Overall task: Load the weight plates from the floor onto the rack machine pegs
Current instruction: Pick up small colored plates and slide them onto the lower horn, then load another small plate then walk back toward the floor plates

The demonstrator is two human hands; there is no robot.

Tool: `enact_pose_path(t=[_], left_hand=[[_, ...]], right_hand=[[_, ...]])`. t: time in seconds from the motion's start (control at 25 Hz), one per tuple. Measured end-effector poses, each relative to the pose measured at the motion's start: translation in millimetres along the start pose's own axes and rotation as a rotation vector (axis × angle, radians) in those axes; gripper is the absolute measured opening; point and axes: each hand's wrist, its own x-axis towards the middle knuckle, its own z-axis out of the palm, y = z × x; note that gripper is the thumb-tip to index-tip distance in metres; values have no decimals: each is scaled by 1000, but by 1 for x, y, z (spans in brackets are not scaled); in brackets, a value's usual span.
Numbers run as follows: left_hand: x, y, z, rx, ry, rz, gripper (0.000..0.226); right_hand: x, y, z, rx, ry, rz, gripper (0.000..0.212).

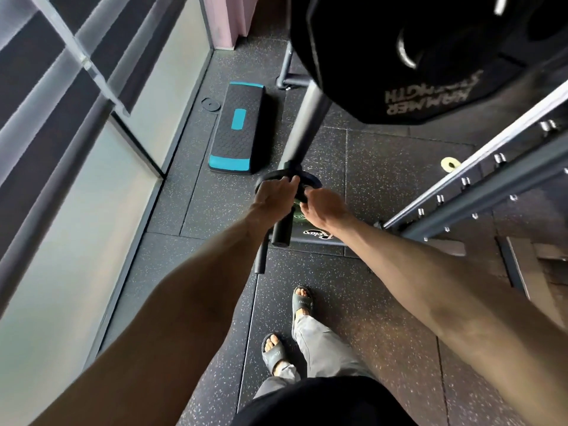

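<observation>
Obs.: both hands are on one small black plate (303, 189), held off the floor (384, 179) at the lower end of the silver sleeve (307, 124). Left hand (274, 192): fingers curled over the far rim. Right hand (322, 207): fingers hooked on the near rim. Both are clamped on it. I cannot tell whether the bore is already over the sleeve tip. A large black plate (430, 56) sits high on the same sleeve. A black peg (282, 226) juts out just below the hands, with a green plate (298, 214) partly hidden behind them.

Step in hand (judged): seating the plate on its peg.

Method notes:
- Square the plate's face to the peg axis before pushing. A tilted bore will likely bind.
- Keep the grip on opposite rims and the fingertips off the bore.
- Slide it fully home, then let go one hand at a time.

Left to load: a yellow plate (450, 163) on the floor by the rack (possibly another near the step platform (238, 127)).
</observation>
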Motion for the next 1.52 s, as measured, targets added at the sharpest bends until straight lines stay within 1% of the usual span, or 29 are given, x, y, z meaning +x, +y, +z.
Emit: enact_pose_path(t=[0.12, 0.16, 0.24, 0.28, 0.4, 0.48, 0.6, 0.76, 0.84, 0.96, 1.08, 1.12, 1.2, 1.32, 1.48, 1.52], left_hand=[[4, 45, -3, 24, -112, 127, 21], [6, 63, -2, 50, -160, 161, 22], [8, 100, 3, 127, -298, 214, 27], [7, 119, 8, 167, -350, 244, 29], [0, 179, 32, 267, -468, 346, 30], [-4, 222, 53, 280, -538, 411, 33], [-7, 299, 82, 296, -619, 516, 35], [-18, 423, 115, 288, -699, 637, 31], [-24, 480, 132, 278, -759, 658, 31], [-31, 558, 162, 288, -842, 687, 31], [-30, 625, 177, 261, -892, 716, 27], [-25, 647, 184, 251, -908, 723, 26], [-11, 682, 196, 227, -930, 707, 25], [30, 733, 217, 170, -944, 652, 25], [102, 790, 239, 179, -954, 598, 35], [126, 807, 246, 179, -962, 579, 34]], right_hand=[[-32, 17, 1, 146, 13, 95, 24], [-45, 27, 1, 194, 1, 140, 24], [-73, 57, 5, 201, -22, 213, 27], [-91, 74, 7, 181, -63, 246, 31], [-152, 131, 24, 252, -173, 394, 35], [-194, 166, 40, 295, -227, 489, 37], [-258, 224, 62, 383, -249, 619, 36], [-352, 305, 87, 471, -258, 742, 33], [-392, 345, 99, 486, -276, 780, 31], [-445, 405, 114, 541, -271, 830, 33], [-478, 457, 122, 610, -311, 845, 27], [-484, 476, 122, 633, -329, 850, 28], [-490, 514, 120, 698, -324, 871, 33], [-484, 578, 107, 812, -257, 892, 34], [-452, 679, 100, 845, -145, 859, 27], [-442, 709, 101, 857, -141, 861, 25]])
